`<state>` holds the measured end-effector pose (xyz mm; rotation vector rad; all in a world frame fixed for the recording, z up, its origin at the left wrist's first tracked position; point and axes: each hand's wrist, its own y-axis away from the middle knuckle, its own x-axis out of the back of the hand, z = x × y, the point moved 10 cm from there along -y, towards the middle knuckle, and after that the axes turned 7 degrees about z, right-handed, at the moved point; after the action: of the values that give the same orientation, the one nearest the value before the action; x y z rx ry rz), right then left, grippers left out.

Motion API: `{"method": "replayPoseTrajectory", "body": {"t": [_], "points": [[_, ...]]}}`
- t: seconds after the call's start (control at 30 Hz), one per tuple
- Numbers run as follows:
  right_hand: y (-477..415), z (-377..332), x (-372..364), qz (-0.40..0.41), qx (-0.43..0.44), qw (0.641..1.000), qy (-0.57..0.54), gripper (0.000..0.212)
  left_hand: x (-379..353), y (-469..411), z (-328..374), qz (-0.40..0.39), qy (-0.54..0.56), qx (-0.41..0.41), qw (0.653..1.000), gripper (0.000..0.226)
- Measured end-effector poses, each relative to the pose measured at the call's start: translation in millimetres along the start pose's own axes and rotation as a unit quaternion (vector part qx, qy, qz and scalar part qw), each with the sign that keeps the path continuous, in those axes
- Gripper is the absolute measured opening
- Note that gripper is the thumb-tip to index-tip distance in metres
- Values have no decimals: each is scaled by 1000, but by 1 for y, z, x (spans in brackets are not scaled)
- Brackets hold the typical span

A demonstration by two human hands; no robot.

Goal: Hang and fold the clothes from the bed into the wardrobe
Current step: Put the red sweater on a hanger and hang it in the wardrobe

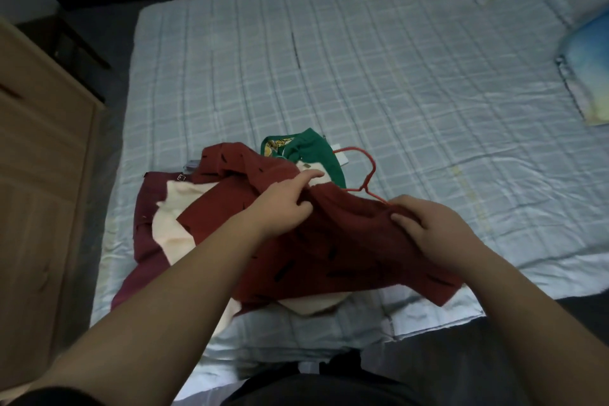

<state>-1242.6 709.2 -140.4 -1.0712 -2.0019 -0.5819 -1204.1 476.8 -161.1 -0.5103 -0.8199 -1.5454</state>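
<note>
Mid-frame, left hand (283, 204) and right hand (428, 224) both clutch the red garment (329, 241) over the red hanger (365, 175).

Lighting: dim. A bed (395, 59) with a pale blue checked cover occupies most of the room. A wooden drawer unit (39, 158) stands left. Dark floor (113, 76) lies between them.
</note>
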Motion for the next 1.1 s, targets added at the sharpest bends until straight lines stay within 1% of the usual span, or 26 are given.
{"method": "replayPoseTrajectory", "body": {"t": [0.07, 0.1, 0.2, 0.3, 0.43, 0.53, 0.63, 0.73, 0.8, 0.9, 0.97, 1.03, 1.1], "points": [[-7, -9, 10, 43, 18, 999, 18, 24, 14, 1, 10, 20, -8, -41, 999, 42], [-12, -15, 16, 62, 30, 997, 28, 24, 22, 3, 14, 32, -6, -49, 998, 41], [-24, -41, 33, 110, 66, 991, 43, 27, 55, 8, 18, 86, -8, -26, 996, 42], [-39, -74, 53, 149, 95, 984, -3, 23, 107, 15, 20, 184, -25, -10, 983, 42], [-66, -123, 77, 161, 131, 978, -27, 18, 179, 32, 27, 274, -62, 1, 960, 32], [-84, -160, 97, 184, 142, 971, -51, 22, 232, 51, 38, 324, -88, 4, 942, 27], [-101, -200, 118, 196, 159, 966, -58, 33, 284, 74, 48, 376, -112, 13, 920, 25], [-118, -245, 143, 203, 180, 962, -38, 33, 341, 102, 57, 432, -117, 20, 894, 24], [-127, -275, 167, 231, 186, 954, -34, 34, 378, 121, 66, 460, -117, 14, 880, 25], [-137, -330, 201, 280, 234, 931, -8, 27, 427, 147, 84, 486, -123, 4, 865, 25], [-142, -372, 221, 305, 266, 914, 32, 20, 459, 168, 98, 521, -125, 0, 844, 27], [-143, -410, 241, 329, 280, 900, 58, 15, 489, 187, 112, 554, -126, -6, 823, 27], [-145, -443, 259, 340, 283, 894, 65, 17, 518, 202, 126, 580, -122, -19, 805, 27]]}}
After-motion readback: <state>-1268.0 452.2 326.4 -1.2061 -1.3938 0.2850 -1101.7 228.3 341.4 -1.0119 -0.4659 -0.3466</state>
